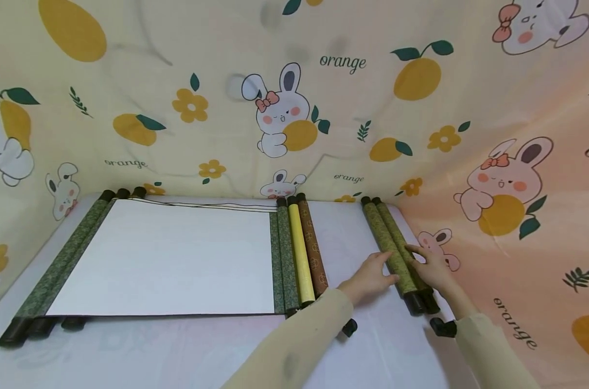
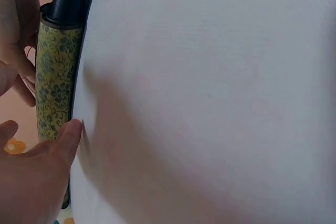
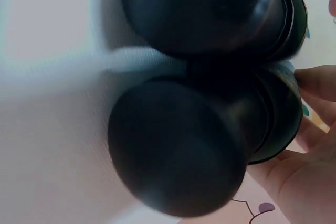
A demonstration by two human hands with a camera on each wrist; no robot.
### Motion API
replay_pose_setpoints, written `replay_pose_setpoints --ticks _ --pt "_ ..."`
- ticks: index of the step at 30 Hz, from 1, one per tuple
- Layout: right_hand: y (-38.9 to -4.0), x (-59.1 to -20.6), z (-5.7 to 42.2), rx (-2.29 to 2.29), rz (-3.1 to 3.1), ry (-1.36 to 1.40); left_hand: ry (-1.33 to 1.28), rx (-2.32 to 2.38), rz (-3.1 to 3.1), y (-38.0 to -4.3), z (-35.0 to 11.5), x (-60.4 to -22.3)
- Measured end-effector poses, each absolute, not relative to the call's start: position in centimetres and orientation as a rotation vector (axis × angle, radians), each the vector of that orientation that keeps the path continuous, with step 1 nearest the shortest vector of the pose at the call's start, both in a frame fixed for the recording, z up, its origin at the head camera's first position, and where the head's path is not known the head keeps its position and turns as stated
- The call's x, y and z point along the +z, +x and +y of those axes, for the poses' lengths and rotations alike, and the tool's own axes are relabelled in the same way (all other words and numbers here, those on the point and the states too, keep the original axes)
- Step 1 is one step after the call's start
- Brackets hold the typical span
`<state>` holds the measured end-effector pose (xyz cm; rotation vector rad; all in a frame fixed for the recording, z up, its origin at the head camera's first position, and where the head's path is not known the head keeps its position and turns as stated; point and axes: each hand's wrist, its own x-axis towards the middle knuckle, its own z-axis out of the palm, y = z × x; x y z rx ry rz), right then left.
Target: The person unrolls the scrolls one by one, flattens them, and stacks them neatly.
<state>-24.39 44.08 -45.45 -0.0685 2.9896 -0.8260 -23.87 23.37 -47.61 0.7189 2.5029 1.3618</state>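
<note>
Two olive-green patterned scrolls point(image 1: 386, 246) with black end knobs point(image 3: 178, 148) lie side by side at the right of the table. My left hand point(image 1: 370, 279) touches the left side of the pair, its fingertips point(image 2: 73, 127) right at the patterned roll point(image 2: 55, 72). On the far side, my right hand point(image 1: 433, 268) rests against the other scroll with its fingers point(image 3: 317, 82) fairly straight. A wide blank white scroll point(image 1: 173, 254) lies unrolled to the left, with green patterned bands at both ends.
Beside the white sheet's right end lie a yellow roll point(image 1: 300, 251) and a brown patterned roll point(image 1: 313, 243). Green rolls point(image 1: 63, 270) with black knobs lie at its left end. Thin cords point(image 1: 202, 205) run along its far edge. A printed cloth point(image 1: 216, 70) hangs behind the table.
</note>
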Motion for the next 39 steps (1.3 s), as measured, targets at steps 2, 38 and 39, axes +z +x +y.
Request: replay_pose_setpoints --ticks 2,38,39 --pt "-24.2 -45.4 44.0 -0.858 2.956 -0.047 0.747 1.359 2.495 -23.8 23.4 -47.6" --pt "-21.9 -44.2 40.0 -1.565 2.544 0.088 0.441 1.552 2.424 -23.6 21.4 -45.5" --pt "-21.8 -43.9 39.8 -1.587 2.543 0.08 0.458 1.574 2.41 -23.6 21.2 -45.2"
